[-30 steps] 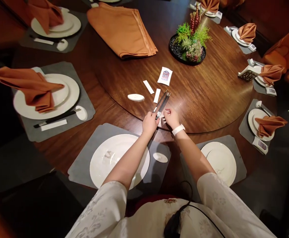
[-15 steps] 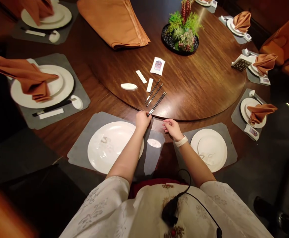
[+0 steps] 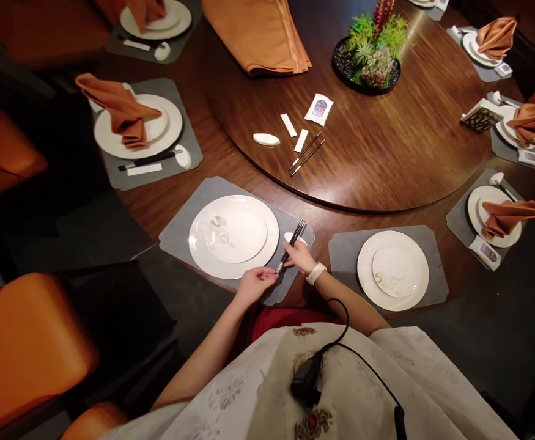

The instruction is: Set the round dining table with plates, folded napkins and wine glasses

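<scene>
A pair of black chopsticks (image 3: pixel 296 231) with silvery ends slants over the right side of the near grey placemat (image 3: pixel 180 241). My left hand (image 3: pixel 257 286) pinches their lower end. My right hand (image 3: pixel 298 255) is closed around them farther up. Partly hidden behind the chopsticks, a white spoon rest (image 3: pixel 290 237) lies on the placemat. Left of my hands, a small white plate (image 3: pixel 244 235) is stacked on a larger white plate (image 3: pixel 198 256). A second pair of chopsticks (image 3: pixel 307 156) lies on the round turntable (image 3: pixel 386 177).
On the turntable lie a white spoon rest (image 3: pixel 266 140), two white paper strips (image 3: pixel 288 125), a wet-wipe packet (image 3: pixel 319 110), folded orange cloth (image 3: pixel 260 40) and a plant dish (image 3: pixel 367 64). Another placemat with stacked plates (image 3: pixel 393 269) is at right. Orange chairs (image 3: pixel 24 354) stand at left.
The chopsticks have come from the turntable's edge toward me, over the placemat. My right hand, earlier apart from them, now grips them too. The view has shifted left.
</scene>
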Demonstrator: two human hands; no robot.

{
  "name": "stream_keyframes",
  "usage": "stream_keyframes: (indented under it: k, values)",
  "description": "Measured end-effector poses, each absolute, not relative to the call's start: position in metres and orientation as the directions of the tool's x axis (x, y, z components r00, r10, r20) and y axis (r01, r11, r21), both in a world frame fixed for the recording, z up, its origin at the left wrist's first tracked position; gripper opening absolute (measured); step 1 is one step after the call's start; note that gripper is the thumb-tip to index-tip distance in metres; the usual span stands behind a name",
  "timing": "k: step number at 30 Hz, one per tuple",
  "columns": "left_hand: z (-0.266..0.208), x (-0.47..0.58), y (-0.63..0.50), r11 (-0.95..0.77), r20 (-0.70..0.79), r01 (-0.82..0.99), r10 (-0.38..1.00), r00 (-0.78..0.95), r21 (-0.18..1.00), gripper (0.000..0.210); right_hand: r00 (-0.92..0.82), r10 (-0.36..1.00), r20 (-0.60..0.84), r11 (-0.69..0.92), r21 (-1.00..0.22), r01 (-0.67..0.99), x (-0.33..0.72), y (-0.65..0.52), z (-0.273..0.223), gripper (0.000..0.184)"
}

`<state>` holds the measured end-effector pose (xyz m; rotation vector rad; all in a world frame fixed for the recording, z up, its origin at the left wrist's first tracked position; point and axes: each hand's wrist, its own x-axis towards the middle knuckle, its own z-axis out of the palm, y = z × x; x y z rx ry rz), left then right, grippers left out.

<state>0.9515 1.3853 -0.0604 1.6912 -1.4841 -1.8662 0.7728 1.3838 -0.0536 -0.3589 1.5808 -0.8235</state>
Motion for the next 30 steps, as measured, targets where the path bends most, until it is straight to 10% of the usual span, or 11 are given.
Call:
stream_keyframes:
  k: [9,20,30]
  values:
    - [-0.089,0.994,1.421,-0.121,-0.388,-0.7,-0.891,-0.236,0.704,0.024,-0.095,-0.588,-0.803,0.809,-0.587,-0.041,0.786,1.398,-0.078,0.037]
    - [-0.083,0.989,1.418,0.013,-0.37,-0.777,-0.874,-0.314,0.629,0.034,-0.16,-0.734,-0.661,0.676,-0.683,-0.279,0.725,1.379,-0.06,0.02]
    - [-0.086,0.989,1.419,-0.019,-0.377,-0.726,-0.864,-0.334,0.687,0.025,-0.33,-0.771,-0.544,0.606,-0.787,-0.118,0.648,1.279,-0.006,0.017]
